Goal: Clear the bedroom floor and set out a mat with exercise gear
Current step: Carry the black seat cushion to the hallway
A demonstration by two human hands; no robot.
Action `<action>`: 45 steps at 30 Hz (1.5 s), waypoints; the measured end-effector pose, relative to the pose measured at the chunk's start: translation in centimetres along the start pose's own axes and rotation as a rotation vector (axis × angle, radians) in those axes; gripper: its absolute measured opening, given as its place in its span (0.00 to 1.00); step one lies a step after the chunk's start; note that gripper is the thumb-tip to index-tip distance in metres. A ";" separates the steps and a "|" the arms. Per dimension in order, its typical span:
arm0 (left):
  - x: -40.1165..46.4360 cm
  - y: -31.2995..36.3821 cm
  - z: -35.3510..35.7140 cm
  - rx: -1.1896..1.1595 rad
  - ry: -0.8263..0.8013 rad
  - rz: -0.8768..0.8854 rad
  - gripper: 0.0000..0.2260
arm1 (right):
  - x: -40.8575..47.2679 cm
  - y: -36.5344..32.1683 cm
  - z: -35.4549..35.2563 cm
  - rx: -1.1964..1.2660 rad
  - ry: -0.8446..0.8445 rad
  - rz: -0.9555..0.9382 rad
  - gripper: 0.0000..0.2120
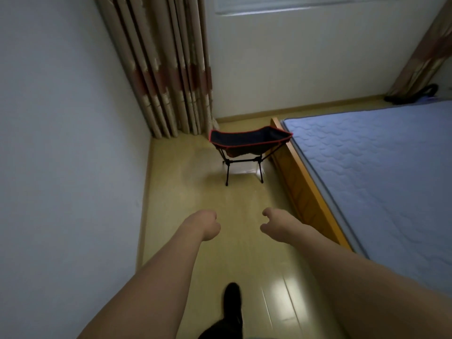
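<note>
- Bedroom strip between a bare wall at 9 o'clock and the bed (381, 172) at 3 o'clock. Wooden floor (186, 172) runs toward a curtain (171, 77) at 12.
- Folding camp chair (247, 145): dark seat, red trim, thin black legs. Stands upright on the floor at 12 o'clock, its right corner just beside or touching the bed frame; cannot tell which.
- Something pale lies on the floor under the chair. Too blurred to name.
- Left hand (206, 225): fingers curled in, loosely clenched, holding nothing.
- Right hand (272, 222): fingers curled the same way, also empty.
- Both arms reach forward, hands side by side and apart. Chair lies ahead at 12 o'clock from both, well apart, bare floor between.
- One dark-shod foot (232, 302) at 6 o'clock, apparently mid-stride.
- Step in hand, by my reading: clearing the chair off the floor. No mat or exercise gear in view, so the task looks early.
- To do it well: close in first, grip both sides of the seat rim, lift straight up so the legs clear the floor without scraping.
- Mind the bed frame on the right; swing the chair away from it.
- Check the pale item once the chair is up.
</note>
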State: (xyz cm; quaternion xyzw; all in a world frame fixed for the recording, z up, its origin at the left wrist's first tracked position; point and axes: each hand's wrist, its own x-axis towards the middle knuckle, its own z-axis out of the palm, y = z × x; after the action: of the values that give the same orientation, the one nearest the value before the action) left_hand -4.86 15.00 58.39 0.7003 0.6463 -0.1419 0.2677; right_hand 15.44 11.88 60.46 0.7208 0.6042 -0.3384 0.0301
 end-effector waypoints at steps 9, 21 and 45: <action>18.9 5.0 -15.0 -0.025 0.040 0.066 0.20 | 17.5 -1.8 -12.8 0.175 0.067 0.080 0.26; 41.9 6.8 -27.4 -0.065 0.034 -0.143 0.21 | 45.4 1.2 -26.7 0.210 0.049 0.100 0.08; 81.2 0.6 -21.8 -0.185 -0.362 -0.425 0.32 | 81.1 6.7 -26.6 -0.097 -0.228 0.558 0.32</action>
State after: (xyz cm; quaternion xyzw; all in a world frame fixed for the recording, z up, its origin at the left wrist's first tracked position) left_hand 2.57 94.47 32.03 0.4849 0.7305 -0.2580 0.4057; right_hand 36.73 91.11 35.97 0.8140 0.3911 -0.3666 0.2238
